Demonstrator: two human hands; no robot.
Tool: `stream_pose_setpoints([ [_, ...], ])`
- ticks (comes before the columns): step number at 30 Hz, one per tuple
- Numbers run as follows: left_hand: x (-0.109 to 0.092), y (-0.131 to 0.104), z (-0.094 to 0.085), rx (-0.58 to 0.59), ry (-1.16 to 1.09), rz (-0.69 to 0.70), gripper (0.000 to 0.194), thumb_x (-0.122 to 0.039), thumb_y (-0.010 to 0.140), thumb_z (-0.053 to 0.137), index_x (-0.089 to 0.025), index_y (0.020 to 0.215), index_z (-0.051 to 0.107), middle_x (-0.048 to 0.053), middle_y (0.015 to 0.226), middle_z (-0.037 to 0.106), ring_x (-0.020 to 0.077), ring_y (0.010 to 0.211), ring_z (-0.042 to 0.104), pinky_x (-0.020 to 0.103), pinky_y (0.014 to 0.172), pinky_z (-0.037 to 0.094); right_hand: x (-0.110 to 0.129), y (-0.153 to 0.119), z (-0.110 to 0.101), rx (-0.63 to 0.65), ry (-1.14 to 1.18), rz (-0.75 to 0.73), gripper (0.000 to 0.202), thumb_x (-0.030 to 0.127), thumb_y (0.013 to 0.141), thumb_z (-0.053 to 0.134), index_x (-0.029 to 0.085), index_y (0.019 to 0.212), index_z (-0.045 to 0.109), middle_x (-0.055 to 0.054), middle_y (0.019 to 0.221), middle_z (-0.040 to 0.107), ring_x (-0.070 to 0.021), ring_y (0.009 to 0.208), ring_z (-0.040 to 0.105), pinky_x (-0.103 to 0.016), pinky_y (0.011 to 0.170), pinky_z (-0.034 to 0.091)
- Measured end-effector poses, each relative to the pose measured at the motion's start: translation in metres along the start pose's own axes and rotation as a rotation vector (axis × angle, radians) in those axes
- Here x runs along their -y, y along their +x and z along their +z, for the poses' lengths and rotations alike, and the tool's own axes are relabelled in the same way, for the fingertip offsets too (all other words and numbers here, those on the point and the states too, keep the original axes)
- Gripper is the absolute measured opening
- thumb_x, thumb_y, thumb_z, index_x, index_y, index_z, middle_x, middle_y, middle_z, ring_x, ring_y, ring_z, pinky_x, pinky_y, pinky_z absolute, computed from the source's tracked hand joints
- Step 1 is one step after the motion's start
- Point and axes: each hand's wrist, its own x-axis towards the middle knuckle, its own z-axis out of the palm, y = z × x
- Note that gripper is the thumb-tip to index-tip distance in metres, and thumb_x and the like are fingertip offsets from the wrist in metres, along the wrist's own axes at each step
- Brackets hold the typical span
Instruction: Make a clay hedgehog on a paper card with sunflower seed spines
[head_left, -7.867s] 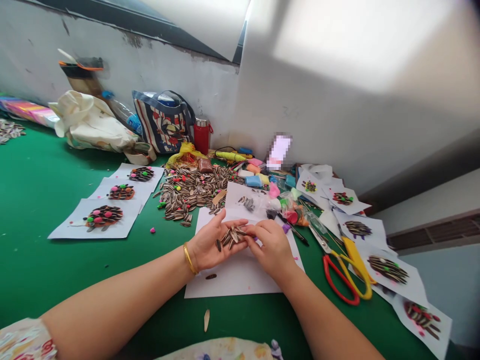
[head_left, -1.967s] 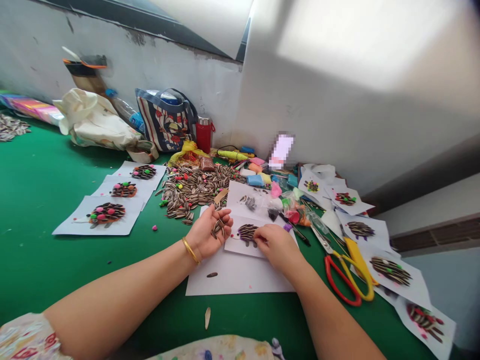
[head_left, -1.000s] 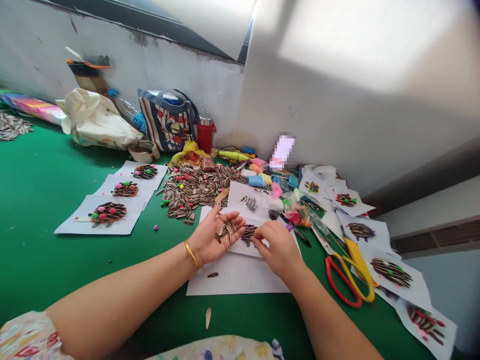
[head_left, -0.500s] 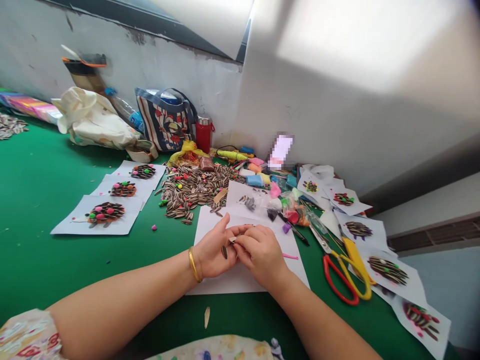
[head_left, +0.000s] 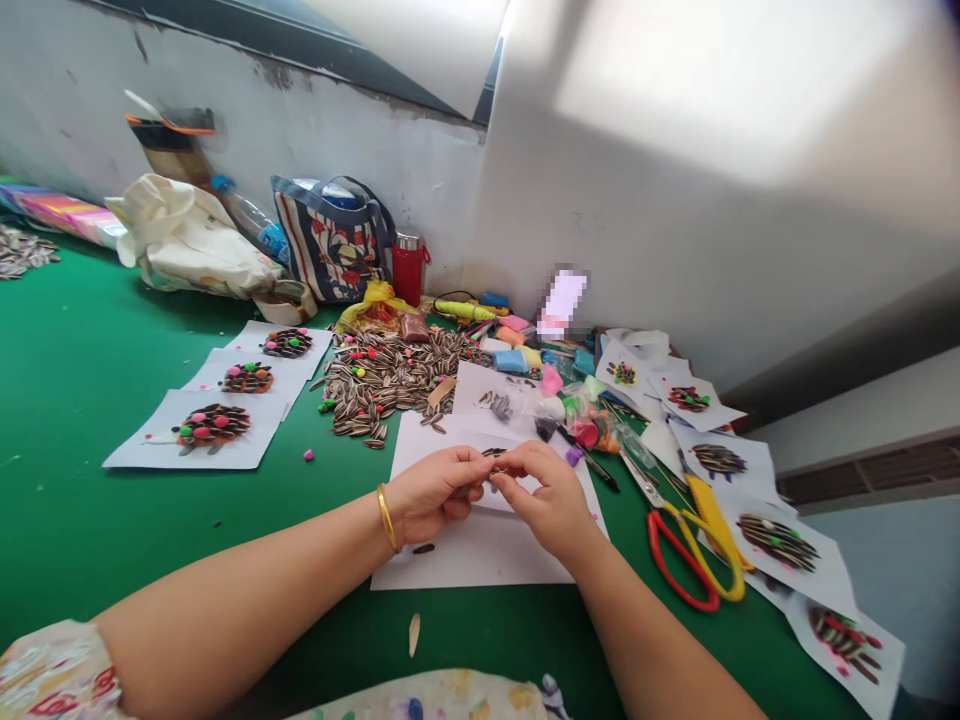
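My left hand [head_left: 437, 492], a gold bangle at its wrist, is closed with thumb and fingers pinched together. My right hand [head_left: 551, 500] meets it with a pinch of its own. Whatever lies between the fingertips is too small to make out. Both hands are over white paper [head_left: 480, 562] on the green table, with dark seeds partly visible just behind the fingertips. One dark sunflower seed [head_left: 424, 549] lies on the paper below my left wrist. Beyond the hands is a heap of striped sunflower seeds [head_left: 390, 370].
Sheets with seed hedgehogs lie at left [head_left: 157, 440] and right [head_left: 825, 560]. Red and yellow scissors [head_left: 694, 555] rest right of the paper. Behind are coloured clay packs [head_left: 510, 361], a red bottle [head_left: 407, 270] and bags. A pale seed piece [head_left: 414, 635] lies near the front edge.
My left hand has turned from an open palm to a pinch, meeting my right fingertips. The dark seed from its palm no longer shows there; one now lies on the paper.
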Motion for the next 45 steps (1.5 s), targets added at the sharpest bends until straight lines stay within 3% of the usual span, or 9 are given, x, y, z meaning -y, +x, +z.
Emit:
stream_pose_setpoints([
  [4, -0.001, 0.001, -0.002, 0.011, 0.062, 0.003, 0.028, -0.028, 0.073, 0.08, -0.016, 0.073, 0.056, -0.009, 0.052, 0.032, 0.002, 0.04, 0.023, 0.016, 0.038, 0.007, -0.003, 0.002, -0.007, 0.017, 0.03, 0.032, 0.009, 0.026, 0.087, 0.062, 0.022, 0.084, 0.069, -0.003, 0.08, 0.065, -0.018, 0.08, 0.058, -0.031, 0.074, 0.047],
  [9, -0.009, 0.004, -0.005, -0.068, -0.01, 0.092, 0.018, -0.03, 0.084, 0.068, -0.013, 0.084, 0.062, -0.009, 0.054, 0.027, 0.0027, 0.041, 0.023, 0.013, 0.037, 0.01, -0.029, 0.007, -0.034, -0.093, -0.157, 0.129, 0.01, 0.026, 0.084, 0.062, 0.021, 0.076, 0.066, -0.002, 0.077, 0.064, -0.0179, 0.075, 0.056, -0.031, 0.072, 0.044],
  [13, -0.014, 0.011, -0.01, -0.196, -0.114, 0.126, 0.015, -0.026, 0.089, 0.059, -0.013, 0.082, 0.059, -0.008, 0.057, 0.03, 0.0027, 0.041, 0.024, 0.012, 0.036, 0.012, -0.048, 0.01, -0.047, 0.07, -0.3, 0.22, 0.01, 0.026, 0.082, 0.062, 0.021, 0.076, 0.068, -0.002, 0.078, 0.066, -0.0185, 0.077, 0.058, -0.029, 0.068, 0.042],
  [17, -0.016, 0.016, -0.012, -0.225, -0.162, 0.107, 0.015, -0.024, 0.092, 0.054, -0.013, 0.082, 0.056, -0.008, 0.058, 0.029, 0.0024, 0.04, 0.025, 0.012, 0.034, 0.012, -0.05, 0.011, -0.042, 0.172, -0.43, 0.206, 0.014, 0.023, 0.082, 0.06, 0.022, 0.073, 0.07, -0.002, 0.077, 0.065, -0.0184, 0.078, 0.057, -0.029, 0.068, 0.04],
  [24, -0.015, 0.016, -0.012, -0.219, -0.156, 0.104, 0.015, -0.024, 0.093, 0.054, -0.013, 0.082, 0.056, -0.008, 0.059, 0.029, 0.002, 0.04, 0.025, 0.011, 0.034, 0.013, -0.044, 0.011, -0.028, 0.153, -0.527, 0.168, 0.012, 0.02, 0.083, 0.062, 0.021, 0.074, 0.07, -0.002, 0.076, 0.064, -0.0183, 0.081, 0.056, -0.029, 0.073, 0.038],
  [38, -0.013, 0.016, -0.014, -0.212, -0.184, 0.086, 0.016, -0.026, 0.094, 0.053, -0.013, 0.085, 0.056, -0.008, 0.059, 0.031, 0.0017, 0.04, 0.027, 0.011, 0.033, 0.014, -0.043, 0.011, -0.021, 0.199, -0.718, 0.046, 0.014, 0.019, 0.087, 0.061, 0.02, 0.078, 0.072, -0.004, 0.079, 0.066, -0.0193, 0.082, 0.057, -0.031, 0.072, 0.035],
  [45, -0.018, 0.013, -0.013, -0.146, -0.366, -0.001, 0.025, -0.032, 0.098, 0.046, -0.012, 0.087, 0.057, -0.004, 0.061, 0.042, 0.004, 0.044, 0.043, 0.01, 0.033, 0.028, -0.042, 0.01, -0.018, 0.187, -0.747, -0.014, 0.015, 0.018, 0.088, 0.061, 0.018, 0.077, 0.071, -0.005, 0.078, 0.067, -0.0198, 0.079, 0.057, -0.032, 0.069, 0.033],
])
